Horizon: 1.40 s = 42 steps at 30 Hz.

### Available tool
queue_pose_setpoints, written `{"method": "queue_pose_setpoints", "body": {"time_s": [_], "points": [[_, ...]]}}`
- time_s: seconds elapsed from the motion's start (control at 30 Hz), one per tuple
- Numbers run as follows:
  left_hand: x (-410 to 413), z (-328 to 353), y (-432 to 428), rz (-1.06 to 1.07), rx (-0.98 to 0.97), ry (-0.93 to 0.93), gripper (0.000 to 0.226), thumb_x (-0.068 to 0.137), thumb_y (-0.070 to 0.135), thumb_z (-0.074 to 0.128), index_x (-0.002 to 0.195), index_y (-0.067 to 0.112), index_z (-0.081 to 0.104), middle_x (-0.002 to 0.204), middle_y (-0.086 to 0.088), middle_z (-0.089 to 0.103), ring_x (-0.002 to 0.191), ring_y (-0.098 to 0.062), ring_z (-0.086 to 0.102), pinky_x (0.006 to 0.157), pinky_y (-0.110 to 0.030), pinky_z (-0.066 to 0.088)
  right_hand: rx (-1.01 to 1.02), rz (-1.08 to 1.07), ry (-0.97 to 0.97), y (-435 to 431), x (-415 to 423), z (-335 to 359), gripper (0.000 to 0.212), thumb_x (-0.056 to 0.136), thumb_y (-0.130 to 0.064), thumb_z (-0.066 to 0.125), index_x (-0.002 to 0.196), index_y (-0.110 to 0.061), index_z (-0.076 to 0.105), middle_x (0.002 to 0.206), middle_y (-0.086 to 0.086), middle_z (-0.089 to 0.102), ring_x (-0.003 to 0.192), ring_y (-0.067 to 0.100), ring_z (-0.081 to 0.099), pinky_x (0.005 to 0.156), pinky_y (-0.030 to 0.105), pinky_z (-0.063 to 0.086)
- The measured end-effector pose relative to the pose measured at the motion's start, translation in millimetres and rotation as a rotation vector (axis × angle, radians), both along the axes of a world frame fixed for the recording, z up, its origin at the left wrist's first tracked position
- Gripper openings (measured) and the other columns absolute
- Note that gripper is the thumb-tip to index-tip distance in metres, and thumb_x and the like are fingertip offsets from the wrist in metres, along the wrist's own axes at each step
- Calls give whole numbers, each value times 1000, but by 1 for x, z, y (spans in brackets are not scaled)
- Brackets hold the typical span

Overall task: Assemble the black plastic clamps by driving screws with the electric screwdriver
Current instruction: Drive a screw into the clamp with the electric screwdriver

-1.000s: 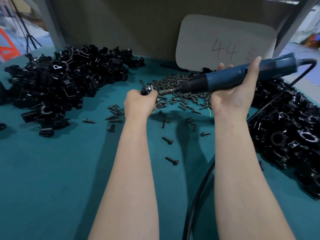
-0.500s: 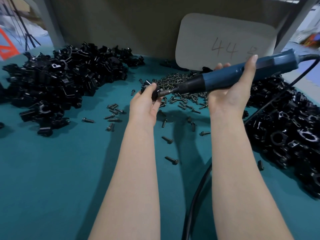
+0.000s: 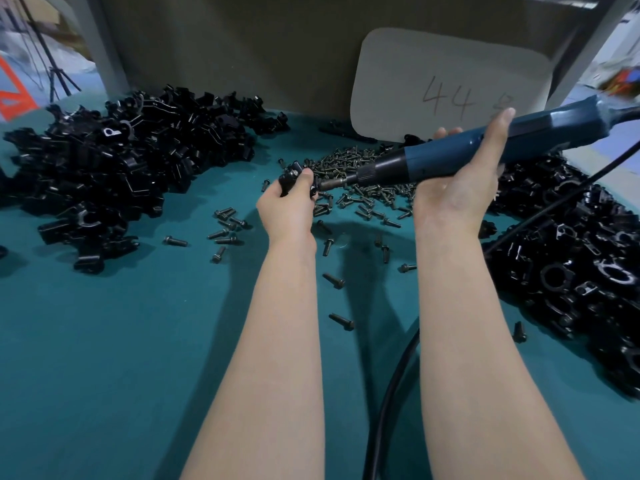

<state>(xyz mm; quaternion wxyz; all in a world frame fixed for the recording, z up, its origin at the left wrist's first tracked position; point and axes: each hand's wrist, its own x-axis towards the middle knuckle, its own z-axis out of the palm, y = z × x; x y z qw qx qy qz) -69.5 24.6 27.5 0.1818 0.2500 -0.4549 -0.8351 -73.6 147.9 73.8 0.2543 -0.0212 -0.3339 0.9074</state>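
- My left hand (image 3: 289,206) is gripping a black plastic clamp (image 3: 291,176) above the teal table (image 3: 104,341), fingers curled round it.
- My right hand (image 3: 457,188) is wrapping around the blue electric screwdriver (image 3: 450,157), its bit pointing left and reaching the clamp.
- A heap of screws (image 3: 360,168) is lying just behind both hands.
- A left clamp pile (image 3: 121,157) and a right clamp pile (image 3: 571,254) are flanking the scene.
- A card (image 3: 446,84) marked "44" is standing at the back.

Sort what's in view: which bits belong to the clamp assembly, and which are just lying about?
Job in hand:
left hand, gripping a clamp
right hand, holding the electric screwdriver
screw pile
clamp pile on the left
clamp pile on the right

Lying about:
card marked 44, at the back
orange object, far left edge
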Motion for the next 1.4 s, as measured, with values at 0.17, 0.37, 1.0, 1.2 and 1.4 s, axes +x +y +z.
{"method": "queue_pose_setpoints", "body": {"time_s": [0.17, 0.37, 1.0, 1.2, 1.4], "points": [[-1, -2, 2, 41, -133, -35, 16, 88, 18, 69, 74, 18, 62, 79, 0, 65, 75, -19, 63, 80, -28, 56, 46, 67, 79, -2, 1, 7, 49, 98, -28, 52, 140, -15, 31, 96, 5, 53, 85, 16, 58, 83, 28, 51], [1, -3, -4, 56, -102, -68, 18, 87, 13, 69, 72, 13, 60, 76, 1, 63, 67, -19, 63, 83, -33, 57, 158, 81, 134, -17, 8, 13, 34, 100, -19, 49, 130, -19, 34, 90, 4, 52, 83, 16, 55, 86, 29, 50], [3, -1, -3, 66, 9, -46, 18, 88, 9, 68, 73, 9, 59, 80, -4, 60, 65, -18, 61, 70, -24, 59, 238, 98, 149, -26, 8, 10, 33, 97, -22, 53, 125, -24, 35, 108, 9, 52, 83, 13, 60, 82, 25, 51], [4, -1, -3, 69, 20, -50, 19, 89, 9, 67, 72, 9, 58, 81, -4, 60, 68, -19, 63, 70, -24, 59, 240, 106, 158, -28, 9, 10, 34, 97, -21, 53, 126, -25, 35, 114, 10, 49, 85, 15, 58, 89, 29, 52], [3, -1, -4, 67, 29, -44, 18, 89, 9, 67, 73, 8, 59, 81, -5, 61, 69, -20, 63, 68, -23, 59, 231, 120, 164, -29, 10, 10, 32, 97, -21, 53, 124, -28, 36, 116, 10, 50, 82, 11, 61, 89, 27, 52]]}}
